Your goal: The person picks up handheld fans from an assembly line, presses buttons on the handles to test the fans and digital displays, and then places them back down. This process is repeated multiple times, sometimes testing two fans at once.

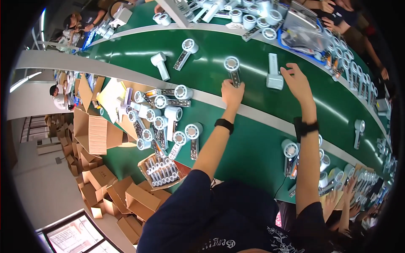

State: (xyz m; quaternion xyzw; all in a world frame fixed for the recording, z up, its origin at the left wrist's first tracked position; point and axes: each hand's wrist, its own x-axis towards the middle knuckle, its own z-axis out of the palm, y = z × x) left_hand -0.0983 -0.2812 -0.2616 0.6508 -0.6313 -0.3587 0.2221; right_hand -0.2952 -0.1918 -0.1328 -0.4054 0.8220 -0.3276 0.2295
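On the green conveyor belt (206, 86), my left hand (233, 93) is closed round the handle end of a white handheld fan (231, 64). Its round, spoked head points away from me, and dark inner parts show along the open handle. My right hand (298, 82) is over the belt with fingers apart and nothing in it. Just left of those fingers lies a second white fan (274, 81), its smooth side up and its head toward me; I see no clear contact. Farther left on the belt are a fan with an open handle (182, 60) and a smooth-backed fan (163, 71).
A pile of fans (160, 122) covers the bench at left, beside a carton of small parts (160, 170). More fans (290, 148) stand near my right forearm. Across the belt are a blue tray (301, 48) and co-workers' hands (329, 23). Cardboard boxes (101, 177) fill the floor at left.
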